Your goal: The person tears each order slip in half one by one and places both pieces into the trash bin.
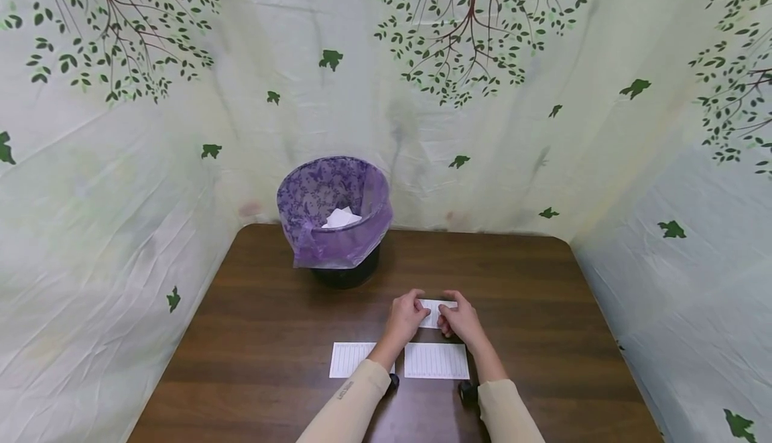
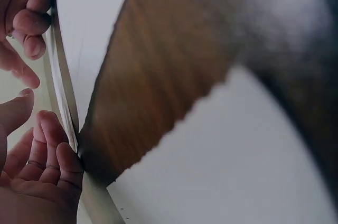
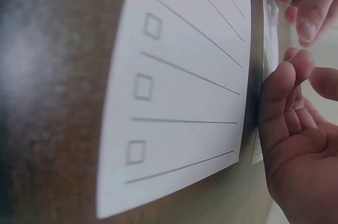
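Note:
A small white paper sheet point(image 1: 430, 322) lies on the table between my hands. My left hand point(image 1: 403, 319) is at its left end, thumb over the paper and index finger near the far edge. My right hand point(image 1: 461, 321) is at the right end, fingertips close together at the paper. In the wrist views, a gap shows between thumb and fingers on each hand. Nearer to me, a left lined sheet point(image 1: 348, 360) lies partly under my left forearm. Beside it is a right lined sheet point(image 1: 436, 361), with square boxes along one side in the right wrist view.
A black bin with a purple liner point(image 1: 338, 248) stands at the back left of the brown wooden table point(image 1: 512, 282), white paper inside it. Leaf-patterned curtains point(image 1: 422, 188) hang behind the table and along both sides.

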Available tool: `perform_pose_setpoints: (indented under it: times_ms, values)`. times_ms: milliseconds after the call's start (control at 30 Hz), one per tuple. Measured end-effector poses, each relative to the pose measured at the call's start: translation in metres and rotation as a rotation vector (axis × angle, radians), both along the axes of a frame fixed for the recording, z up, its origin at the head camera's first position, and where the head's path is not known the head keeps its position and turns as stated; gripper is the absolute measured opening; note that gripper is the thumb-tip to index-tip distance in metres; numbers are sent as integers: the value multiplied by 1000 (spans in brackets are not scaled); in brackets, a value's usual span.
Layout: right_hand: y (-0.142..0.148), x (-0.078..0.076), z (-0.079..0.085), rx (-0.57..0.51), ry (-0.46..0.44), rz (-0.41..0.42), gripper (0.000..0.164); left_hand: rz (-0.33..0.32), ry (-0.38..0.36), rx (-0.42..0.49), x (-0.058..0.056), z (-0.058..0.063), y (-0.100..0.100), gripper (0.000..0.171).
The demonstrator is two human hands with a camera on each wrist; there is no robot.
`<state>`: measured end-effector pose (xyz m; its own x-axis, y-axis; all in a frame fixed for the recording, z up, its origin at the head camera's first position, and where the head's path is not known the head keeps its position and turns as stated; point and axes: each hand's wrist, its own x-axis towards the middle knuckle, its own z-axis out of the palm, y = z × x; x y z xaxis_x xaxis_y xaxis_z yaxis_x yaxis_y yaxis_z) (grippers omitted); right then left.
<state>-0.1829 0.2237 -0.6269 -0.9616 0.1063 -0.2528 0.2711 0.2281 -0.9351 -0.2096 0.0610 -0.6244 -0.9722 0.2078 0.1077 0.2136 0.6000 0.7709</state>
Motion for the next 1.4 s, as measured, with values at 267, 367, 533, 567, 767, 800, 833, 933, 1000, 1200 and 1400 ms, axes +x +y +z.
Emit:
perform_pose_setpoints:
  times_ms: [267,367,533,567,767,800,833,933,1000,1200,1400]
  values:
    - [-4,-2,4,81,-11,16,52,13,-32,-64,-1,0,7,42]
    - [-5,0,5,108,-7,10,51,16,-48,-92,-2,-3,10,45]
    - [-7,1,4,147,5,-11,48,24,-71,-123,-4,-3,12,50]
    - [-8,1,4,157,10,-14,46,26,-74,-128,-4,-3,13,50]
    - [-11,2,3,207,18,-27,39,38,-112,-151,-3,1,12,51]
    - [-12,2,3,215,18,-27,37,38,-117,-155,-2,1,12,51]
    - [-12,2,2,222,20,-26,35,37,-121,-160,-2,1,12,52]
    - [-13,3,2,244,25,-24,31,35,-121,-174,-2,1,12,52]
    - [-13,3,2,259,33,-24,29,31,-109,-179,-2,0,12,51]
    - [-15,3,3,285,29,-40,27,6,-63,-207,0,-1,13,49]
    - [-17,2,3,298,26,-33,24,3,-79,-258,2,2,14,45]
